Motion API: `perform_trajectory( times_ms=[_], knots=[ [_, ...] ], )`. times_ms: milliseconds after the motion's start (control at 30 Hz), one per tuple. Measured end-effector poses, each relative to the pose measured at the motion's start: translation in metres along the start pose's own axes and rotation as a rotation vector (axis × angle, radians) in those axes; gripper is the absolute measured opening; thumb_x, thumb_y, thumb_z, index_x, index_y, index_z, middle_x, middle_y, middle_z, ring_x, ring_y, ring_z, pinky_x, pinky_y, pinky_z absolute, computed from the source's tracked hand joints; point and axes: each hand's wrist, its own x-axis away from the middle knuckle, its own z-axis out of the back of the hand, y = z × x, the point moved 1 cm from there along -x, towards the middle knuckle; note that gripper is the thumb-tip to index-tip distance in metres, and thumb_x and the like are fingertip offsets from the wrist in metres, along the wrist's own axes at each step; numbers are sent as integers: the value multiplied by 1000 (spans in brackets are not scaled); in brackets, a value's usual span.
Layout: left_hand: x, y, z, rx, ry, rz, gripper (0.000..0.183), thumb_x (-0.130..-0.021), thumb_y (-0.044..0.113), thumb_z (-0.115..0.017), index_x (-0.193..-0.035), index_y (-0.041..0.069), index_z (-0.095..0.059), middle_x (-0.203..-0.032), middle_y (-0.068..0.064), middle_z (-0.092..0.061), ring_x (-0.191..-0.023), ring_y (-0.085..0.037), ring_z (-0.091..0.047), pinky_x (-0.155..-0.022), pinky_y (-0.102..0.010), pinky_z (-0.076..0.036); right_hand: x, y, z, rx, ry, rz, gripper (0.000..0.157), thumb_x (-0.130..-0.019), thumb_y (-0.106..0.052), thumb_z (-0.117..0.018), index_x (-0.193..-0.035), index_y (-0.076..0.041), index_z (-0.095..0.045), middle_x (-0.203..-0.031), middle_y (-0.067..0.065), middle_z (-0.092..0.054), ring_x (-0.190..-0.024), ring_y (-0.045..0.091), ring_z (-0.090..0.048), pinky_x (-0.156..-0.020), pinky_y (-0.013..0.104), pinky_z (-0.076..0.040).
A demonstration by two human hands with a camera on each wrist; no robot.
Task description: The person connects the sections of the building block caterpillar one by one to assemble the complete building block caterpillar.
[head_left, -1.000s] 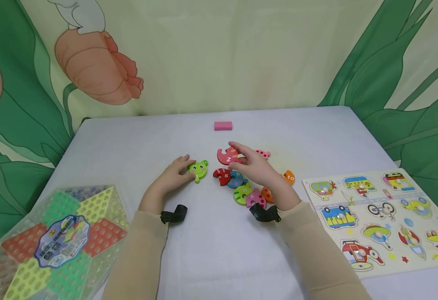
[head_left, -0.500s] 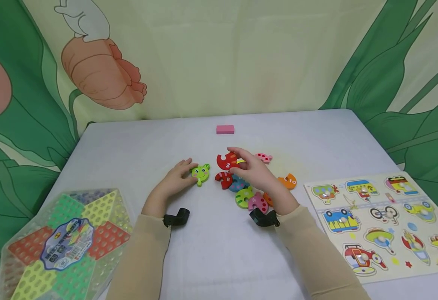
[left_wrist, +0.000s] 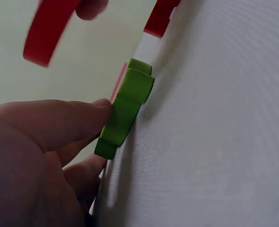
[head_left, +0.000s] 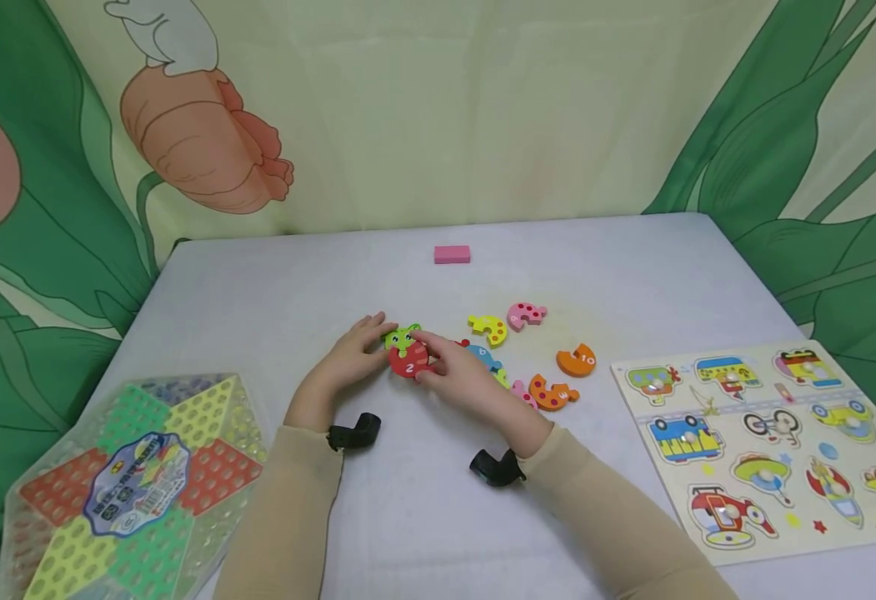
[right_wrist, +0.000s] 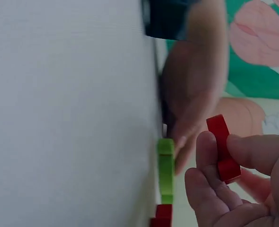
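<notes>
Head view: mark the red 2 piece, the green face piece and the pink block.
Red 2 piece [head_left: 407,361], head view, printed face.
Green face piece [head_left: 401,339], head view, between the eyes.
Pink block [head_left: 452,255], head view, middle of its visible surface.

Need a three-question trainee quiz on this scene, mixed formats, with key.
1. Which hand pinches the red piece marked 2, and which holds the green face piece?
2. True or false: the red piece marked 2 lies flat on the table.
3. Which is nearest the table's far edge?
A) vehicle puzzle board
B) pink block
C) orange piece marked 10

Key
1. Right hand; left hand, respectively.
2. False; the right wrist view shows it held off the surface.
3. B
</notes>
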Motion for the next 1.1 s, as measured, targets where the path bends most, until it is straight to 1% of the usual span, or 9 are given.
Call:
perform_trajectory(
  times_ms=[100,267,367,533,633,767,933,1000,1100],
  knots=[
    [0,0,0,-4,-4,-4,53,-89,33,-50,-138,20,-39,-152,-4,-19,-141,-27,-8,-107,-61,-15,-1,3,-7,21,-2,-20,61,-86,-18,-62,-139,-28,-33,-129,2,-49,-112,20,-54,-86,34,-51],
    [-1,0,0,-6,-9,-10,52,-89,34,-51,-138,20,-39,-152,-4,-19,-141,-27,-8,-108,-60,-15,-2,6,-11,-12,7,-52,55,-86,-18,-61,-135,-26,-37,-122,3,-51,-108,20,-55,-84,33,-52],
    [-1,0,0,0,-14,-6,52,-89,34,-51,-138,21,-39,-152,-3,-19,-141,-27,-7,-108,-60,-15,-4,9,-12,-18,-2,-59,54,-85,-18,-62,-134,-26,-39,-121,3,-52,-106,19,-55,-84,32,-51],
    [-1,-2,1,16,-21,1,50,-91,30,-50,-139,22,-38,-152,-2,-19,-141,-27,-6,-108,-59,-15,-6,12,-13,5,-22,-63,57,-84,-20,-63,-135,-28,-39,-123,3,-53,-107,20,-54,-83,33,-52],
    [-1,-2,2,16,-23,2,49,-91,27,-49,-139,21,-39,-152,-2,-18,-142,-26,-6,-109,-58,-14,-6,14,-14,24,-30,-48,59,-84,-21,-64,-137,-27,-38,-122,4,-54,-105,19,-55,-82,32,-52],
    [-1,-2,2,11,-26,-2,47,-93,25,-45,-139,20,-38,-152,-3,-19,-142,-26,-6,-109,-58,-13,-7,16,-16,51,-46,-10,60,-85,-24,-63,-139,-24,-37,-130,3,-51,-106,16,-54,-84,30,-50],
    [-1,-3,2,-2,-35,-20,48,-93,32,-44,-139,19,-38,-152,-5,-19,-141,-28,-6,-108,-59,-13,-8,15,-17,97,-25,16,62,-85,-26,-63,-140,-20,-36,-138,2,-46,-110,17,-53,-88,31,-49],
    [-1,-2,2,-12,-43,-28,51,-92,34,-45,-140,19,-37,-153,-5,-18,-141,-29,-5,-108,-60,-14,-8,15,-17,114,-11,19,62,-85,-27,-63,-140,-18,-36,-137,3,-47,-103,17,-54,-82,29,-50],
    [-1,-2,3,-17,-50,-30,52,-91,35,-46,-140,20,-37,-153,-5,-17,-141,-28,-5,-108,-61,-13,-9,15,-17,138,9,30,62,-85,-26,-63,-140,-17,-36,-130,4,-52,-88,16,-53,-70,25,-47]
  ],
)
